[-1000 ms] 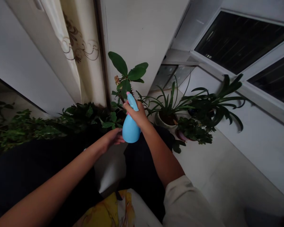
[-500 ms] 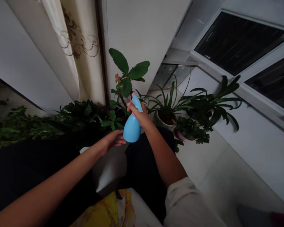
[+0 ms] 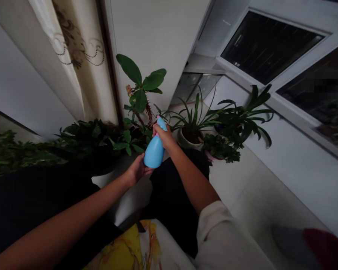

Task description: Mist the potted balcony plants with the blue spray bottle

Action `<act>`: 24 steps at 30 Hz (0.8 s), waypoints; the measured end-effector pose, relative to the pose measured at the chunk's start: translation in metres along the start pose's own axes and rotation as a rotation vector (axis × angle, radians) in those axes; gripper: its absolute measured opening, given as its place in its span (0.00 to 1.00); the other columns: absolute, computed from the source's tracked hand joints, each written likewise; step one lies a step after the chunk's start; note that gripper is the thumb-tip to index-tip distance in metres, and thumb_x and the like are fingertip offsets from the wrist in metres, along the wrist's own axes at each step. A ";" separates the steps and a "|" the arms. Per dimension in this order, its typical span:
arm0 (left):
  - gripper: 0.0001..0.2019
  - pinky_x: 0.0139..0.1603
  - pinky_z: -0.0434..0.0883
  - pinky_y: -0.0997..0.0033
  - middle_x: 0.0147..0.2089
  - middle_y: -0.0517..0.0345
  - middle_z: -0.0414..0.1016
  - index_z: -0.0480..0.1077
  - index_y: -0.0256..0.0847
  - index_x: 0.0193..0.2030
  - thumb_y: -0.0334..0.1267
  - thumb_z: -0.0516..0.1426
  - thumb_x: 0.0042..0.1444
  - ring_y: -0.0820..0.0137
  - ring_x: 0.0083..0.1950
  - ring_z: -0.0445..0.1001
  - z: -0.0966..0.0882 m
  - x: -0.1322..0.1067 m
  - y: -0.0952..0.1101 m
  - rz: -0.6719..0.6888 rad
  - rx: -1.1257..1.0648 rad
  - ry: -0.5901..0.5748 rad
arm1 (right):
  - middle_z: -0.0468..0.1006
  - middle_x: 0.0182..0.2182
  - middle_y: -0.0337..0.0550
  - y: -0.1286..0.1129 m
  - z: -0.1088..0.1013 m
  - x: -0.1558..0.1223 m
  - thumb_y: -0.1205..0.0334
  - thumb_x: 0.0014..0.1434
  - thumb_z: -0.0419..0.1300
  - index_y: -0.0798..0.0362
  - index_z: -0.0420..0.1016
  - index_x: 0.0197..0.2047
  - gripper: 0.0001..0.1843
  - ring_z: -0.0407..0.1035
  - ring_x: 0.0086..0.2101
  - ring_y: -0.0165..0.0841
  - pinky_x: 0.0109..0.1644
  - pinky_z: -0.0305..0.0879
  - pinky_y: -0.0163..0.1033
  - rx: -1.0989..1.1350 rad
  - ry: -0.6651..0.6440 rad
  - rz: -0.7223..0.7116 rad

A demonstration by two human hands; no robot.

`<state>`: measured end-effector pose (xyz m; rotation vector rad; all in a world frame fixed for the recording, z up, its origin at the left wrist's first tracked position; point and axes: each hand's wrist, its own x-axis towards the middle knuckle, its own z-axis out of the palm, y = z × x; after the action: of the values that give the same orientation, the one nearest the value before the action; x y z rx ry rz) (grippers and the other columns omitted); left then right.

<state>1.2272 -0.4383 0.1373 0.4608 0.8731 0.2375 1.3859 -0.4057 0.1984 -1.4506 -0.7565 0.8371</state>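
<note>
Potted houseplants crowded the window wall as the right hand clamped a blue spray bottle, the half-open left hand just beside its base.

Right hand has room over the tile floor to the right, tbh; potted plant and thorny stem block the far side.

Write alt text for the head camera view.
A right hand grips a blue spray bottle among green potted plants, with the left hand close beside it. A curtain and a window stand behind.
</note>
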 end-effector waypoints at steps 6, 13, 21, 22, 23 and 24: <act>0.18 0.30 0.71 0.75 0.36 0.52 0.81 0.69 0.39 0.51 0.48 0.46 0.69 0.71 0.27 0.78 0.004 0.009 -0.008 0.001 0.024 -0.020 | 0.78 0.24 0.36 0.001 -0.005 0.000 0.55 0.50 0.64 0.52 0.73 0.32 0.10 0.74 0.29 0.29 0.36 0.70 0.34 -0.054 -0.146 -0.013; 0.18 0.29 0.72 0.75 0.36 0.56 0.79 0.68 0.40 0.53 0.48 0.48 0.68 0.71 0.27 0.77 -0.003 0.014 -0.007 0.004 0.016 0.010 | 0.69 0.16 0.32 0.001 -0.001 -0.001 0.58 0.53 0.62 0.52 0.70 0.27 0.08 0.68 0.22 0.27 0.31 0.68 0.32 -0.092 -0.033 0.019; 0.17 0.27 0.72 0.76 0.33 0.56 0.79 0.67 0.38 0.54 0.46 0.46 0.69 0.71 0.25 0.78 0.001 0.005 -0.008 -0.050 0.012 0.026 | 0.67 0.17 0.31 0.018 0.000 0.010 0.63 0.51 0.61 0.52 0.70 0.27 0.04 0.69 0.23 0.29 0.31 0.68 0.32 -0.193 0.117 0.155; 0.17 0.26 0.72 0.76 0.32 0.56 0.79 0.67 0.39 0.53 0.46 0.46 0.69 0.71 0.25 0.77 0.002 0.004 -0.007 -0.045 0.014 0.039 | 0.67 0.16 0.32 0.021 -0.001 0.011 0.63 0.50 0.60 0.52 0.70 0.26 0.04 0.69 0.23 0.29 0.31 0.68 0.32 -0.204 0.117 0.158; 0.16 0.26 0.71 0.76 0.32 0.57 0.79 0.67 0.39 0.52 0.45 0.46 0.69 0.71 0.25 0.77 0.003 0.003 -0.007 -0.040 0.017 0.047 | 0.67 0.16 0.32 0.023 -0.001 0.011 0.63 0.50 0.60 0.52 0.70 0.25 0.05 0.69 0.23 0.30 0.31 0.68 0.33 -0.206 0.110 0.159; 0.15 0.26 0.71 0.77 0.32 0.58 0.79 0.67 0.39 0.51 0.45 0.46 0.69 0.71 0.25 0.77 0.004 0.003 -0.007 -0.038 0.021 0.050 | 0.67 0.16 0.33 0.024 -0.001 0.011 0.62 0.51 0.60 0.52 0.70 0.24 0.06 0.69 0.23 0.30 0.31 0.68 0.33 -0.208 0.101 0.159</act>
<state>1.2320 -0.4446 0.1344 0.4594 0.9335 0.2061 1.3921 -0.3978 0.1735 -1.7437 -0.6731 0.8163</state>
